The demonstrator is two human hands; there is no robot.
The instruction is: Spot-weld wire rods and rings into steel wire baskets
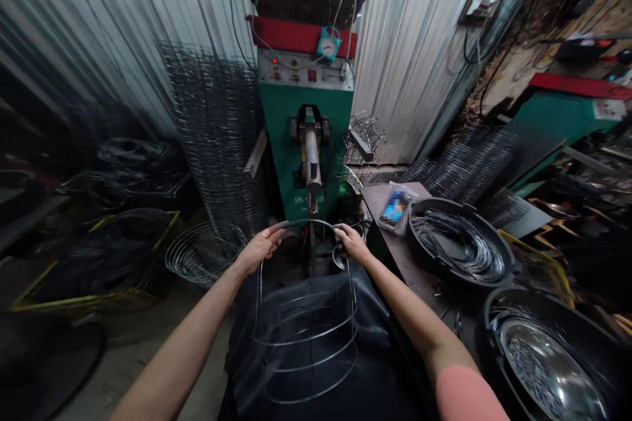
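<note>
A round wire frame (311, 343) with several hoops hangs over the dark apron on my lap. My left hand (263, 247) pinches its top hoop on the left side, fingers closed. On the right side, the fingers of my right hand (349, 241) are closed round the same hoop. The hoop's far edge lies just below the electrode tip (313, 200) of a green machine (279, 105); whether they touch I cannot tell.
Left of the machine rises a tall stack of wire parts (214, 125), with wire hoops (202, 253) below. On the right, a table (399, 243) stands beside black tubs of wire rings (459, 243) and a metal bowl (548, 368).
</note>
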